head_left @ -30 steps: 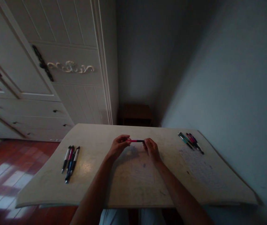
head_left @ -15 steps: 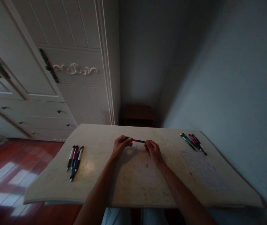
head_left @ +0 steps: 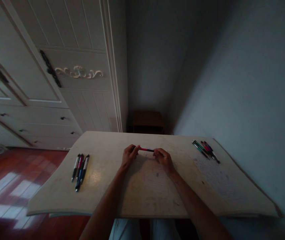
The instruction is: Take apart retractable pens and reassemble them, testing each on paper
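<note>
A red and black pen (head_left: 146, 150) is held level above the middle of the table between my two hands. My left hand (head_left: 129, 156) pinches its left end between thumb and fingers. At the other end, the dark part of the pen, the fingers of my right hand (head_left: 164, 159) are closed. The fingers cover both tips of the pen. To the left lies a group of several pens (head_left: 80, 171) with white, red and dark barrels. On the right, several more pens (head_left: 206, 151), some green, some red or purple, lie near the table's far right corner.
The pale table (head_left: 104, 200) bears faint scribbles (head_left: 216, 178) at the right. A white wardrobe (head_left: 89, 110) stands beyond its left side, a bare wall (head_left: 257, 93) on the right. A low brown piece of furniture (head_left: 147, 118) is behind the table.
Both hands keep their hold on the pen, with my fingers shifting slightly on it. The whole view has moved a little; the pens on the table lie as before.
</note>
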`<state>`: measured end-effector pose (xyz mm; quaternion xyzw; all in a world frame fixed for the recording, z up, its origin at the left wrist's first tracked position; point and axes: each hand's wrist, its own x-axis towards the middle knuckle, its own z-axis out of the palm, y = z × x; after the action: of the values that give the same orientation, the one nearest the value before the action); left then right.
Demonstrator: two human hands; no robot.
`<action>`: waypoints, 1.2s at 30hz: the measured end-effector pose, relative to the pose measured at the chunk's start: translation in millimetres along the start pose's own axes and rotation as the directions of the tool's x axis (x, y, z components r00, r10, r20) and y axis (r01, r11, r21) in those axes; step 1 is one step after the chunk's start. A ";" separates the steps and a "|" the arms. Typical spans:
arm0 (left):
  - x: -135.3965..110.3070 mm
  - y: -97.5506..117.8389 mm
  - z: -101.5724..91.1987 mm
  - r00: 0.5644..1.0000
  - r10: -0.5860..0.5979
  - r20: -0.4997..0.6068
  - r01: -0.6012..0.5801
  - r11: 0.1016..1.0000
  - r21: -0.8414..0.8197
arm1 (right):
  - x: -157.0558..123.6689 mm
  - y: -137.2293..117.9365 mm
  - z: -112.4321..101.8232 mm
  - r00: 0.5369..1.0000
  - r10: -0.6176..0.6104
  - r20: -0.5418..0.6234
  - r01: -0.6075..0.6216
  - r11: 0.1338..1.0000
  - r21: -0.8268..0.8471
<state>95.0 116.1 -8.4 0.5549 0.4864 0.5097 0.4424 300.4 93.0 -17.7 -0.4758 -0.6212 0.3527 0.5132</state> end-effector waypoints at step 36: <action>1.0 -0.3 -3.7 0.998 0.040 0.041 -0.037 0.997 -0.062 | 1.2 2.4 -4.9 0.999 0.020 -0.050 -0.020 1.000 0.012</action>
<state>91.3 117.0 -8.2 0.5610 0.4503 0.5209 0.4595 305.8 94.6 -18.4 -0.4878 -0.6012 0.3491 0.5279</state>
